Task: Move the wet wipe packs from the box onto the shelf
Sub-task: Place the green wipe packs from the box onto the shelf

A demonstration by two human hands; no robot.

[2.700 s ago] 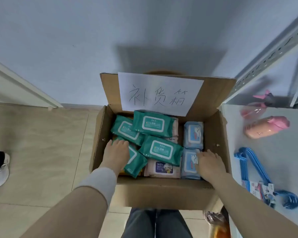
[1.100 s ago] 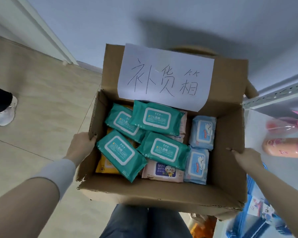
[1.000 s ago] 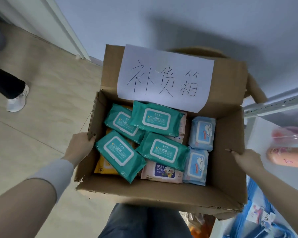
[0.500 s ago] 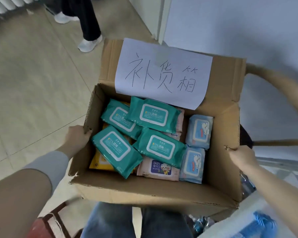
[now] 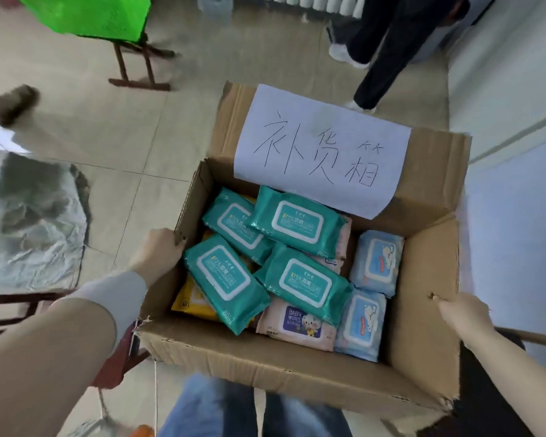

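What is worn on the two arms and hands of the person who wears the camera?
The left hand and the right hand are bare: no gloves, no rings visible. A light grey cuff wraps the left wrist; whether a sleeve continues behind it, I cannot tell. The right wrist shows no cuff.

This looks like a plain indoor work room, used like a store room. It has a pale tiled floor (image 5: 108,137), a light blue wall (image 5: 501,74), a white radiator (image 5: 312,0) and a table (image 5: 133,69) under a green cloth (image 5: 101,14). A cardboard box (image 5: 265,367) with a hand-written paper sign (image 5: 322,152) is full of wet wipe packs (image 5: 300,222), and another person (image 5: 388,42) stands nearby.
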